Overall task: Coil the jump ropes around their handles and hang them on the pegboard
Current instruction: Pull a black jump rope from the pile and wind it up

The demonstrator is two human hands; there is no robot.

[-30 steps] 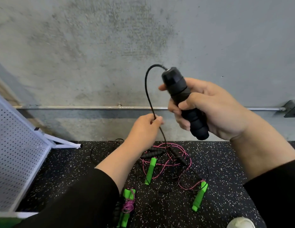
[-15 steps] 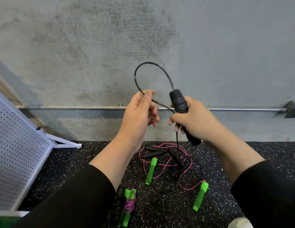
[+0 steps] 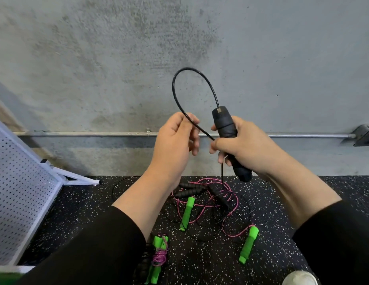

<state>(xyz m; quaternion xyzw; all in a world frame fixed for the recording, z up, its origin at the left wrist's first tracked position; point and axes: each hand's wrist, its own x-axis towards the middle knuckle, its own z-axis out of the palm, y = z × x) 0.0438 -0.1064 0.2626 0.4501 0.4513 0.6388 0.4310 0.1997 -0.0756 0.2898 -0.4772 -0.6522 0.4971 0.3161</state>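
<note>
Black handle [image 3: 225,128] up in the air, tilted with its cap end high, and the right hand [image 3: 244,148] has it wrapped tight, fingers [image 3: 217,146] curled around the grip. Out of the cap springs the black rope [image 3: 180,78], arching up and over in a loop against the grey concrete wall [image 3: 179,38], then sweeping down to the left hand [image 3: 174,145]. That hand pinches the cord between thumb and forefinger, the other fingers loosely bent. From there the rope runs across to the handle and passes behind the right hand; a strand drops straight down below it toward the floor.

Down on the black speckled floor [image 3: 303,202], directly beneath the hands, a tangle: pink rope [image 3: 202,204] snaking around two green handles [image 3: 187,212], one of them near the middle and one off to the right, with more black handles [image 3: 189,192] lying in the same heap. Closer in, by the left sleeve [image 3: 87,254], a green-handled rope already bundled [image 3: 159,256], pink cord wound around its grips.

Far left, the white pegboard [image 3: 21,192] leans at an angle on its stand. A metal pipe [image 3: 87,133] runs along the wall behind both hands.
</note>
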